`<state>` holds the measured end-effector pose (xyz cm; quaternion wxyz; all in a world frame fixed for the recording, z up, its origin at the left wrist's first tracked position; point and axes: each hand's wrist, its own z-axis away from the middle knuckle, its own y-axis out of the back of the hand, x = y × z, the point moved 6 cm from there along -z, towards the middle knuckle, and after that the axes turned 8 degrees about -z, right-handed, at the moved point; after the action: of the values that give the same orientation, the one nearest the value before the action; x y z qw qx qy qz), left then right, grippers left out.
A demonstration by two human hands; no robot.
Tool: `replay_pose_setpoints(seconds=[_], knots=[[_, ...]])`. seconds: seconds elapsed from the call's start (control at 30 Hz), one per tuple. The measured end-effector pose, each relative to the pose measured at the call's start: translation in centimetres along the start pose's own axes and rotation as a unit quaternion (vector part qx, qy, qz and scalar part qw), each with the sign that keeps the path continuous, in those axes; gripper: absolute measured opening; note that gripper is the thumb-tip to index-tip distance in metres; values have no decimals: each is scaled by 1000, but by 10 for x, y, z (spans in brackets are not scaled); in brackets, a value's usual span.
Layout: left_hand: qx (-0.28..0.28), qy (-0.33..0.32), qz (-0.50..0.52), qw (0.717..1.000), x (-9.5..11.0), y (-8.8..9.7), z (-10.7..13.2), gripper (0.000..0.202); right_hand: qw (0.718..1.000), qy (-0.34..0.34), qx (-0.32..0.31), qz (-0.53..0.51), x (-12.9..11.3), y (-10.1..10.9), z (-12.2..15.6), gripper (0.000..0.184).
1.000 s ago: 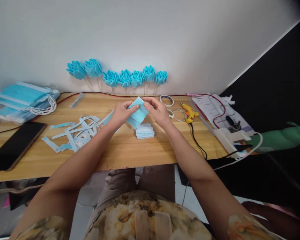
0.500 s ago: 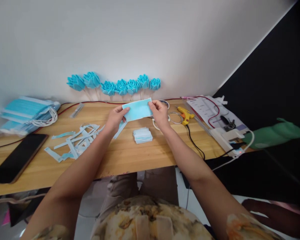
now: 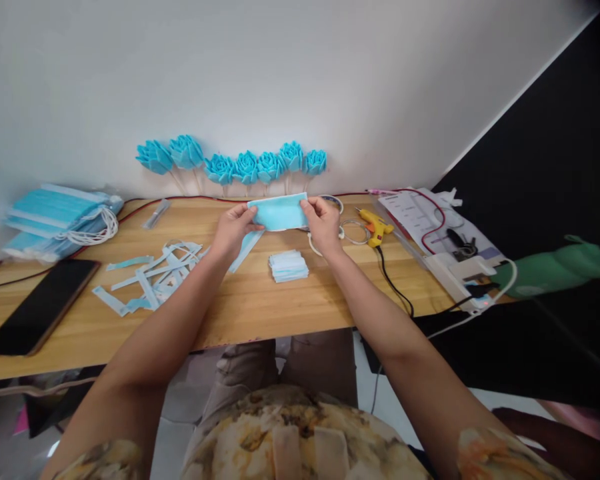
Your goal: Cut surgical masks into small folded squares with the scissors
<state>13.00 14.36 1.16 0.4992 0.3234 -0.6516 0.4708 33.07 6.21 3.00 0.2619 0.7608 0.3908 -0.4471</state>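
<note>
Between my two hands a blue rectangular piece of face-mask fabric [image 3: 281, 213] is held up above the table. My left hand [image 3: 234, 229] pinches its left end, thumb in front. At the right end, the thumb and fingers of my right hand [image 3: 323, 221] grip the upper corner. Below it on the wood lies a small stack of pale blue cut pieces [image 3: 289, 266]. A loose blue strip [image 3: 246, 251] rests by my left hand, and a heap of cut strips [image 3: 155, 277] lies left of my forearm.
Several blue flowers on sticks [image 3: 246, 167] lean against the wall. Face masks [image 3: 60, 217] are piled left, behind a phone [image 3: 40, 307]. To the right are a yellow glue gun [image 3: 377, 228], a power strip [image 3: 453, 280], papers [image 3: 420, 217] and a green bottle [image 3: 555, 270]. Cords cross the table [image 3: 260, 310].
The fabric piece has folded or tilted a little and looks shorter in height. Both hands keep hold of its ends. The view has shifted slightly.
</note>
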Motion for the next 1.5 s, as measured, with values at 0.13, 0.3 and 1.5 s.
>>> replay_pose_setpoints(seconds=[0.13, 0.3, 1.5], knots=[[-24, 18, 35, 999, -1, -4, 0, 29, 1000, 6, 22, -2, 4, 3, -1, 37], [-54, 17, 62, 996, 0, -7, -1, 27, 999, -7, 19, -28, 7, 3, -1, 42], [-90, -13, -109, 990, 6, -7, 5, 37, 977, -43, -180, -106, -11, -30, 13, 66]])
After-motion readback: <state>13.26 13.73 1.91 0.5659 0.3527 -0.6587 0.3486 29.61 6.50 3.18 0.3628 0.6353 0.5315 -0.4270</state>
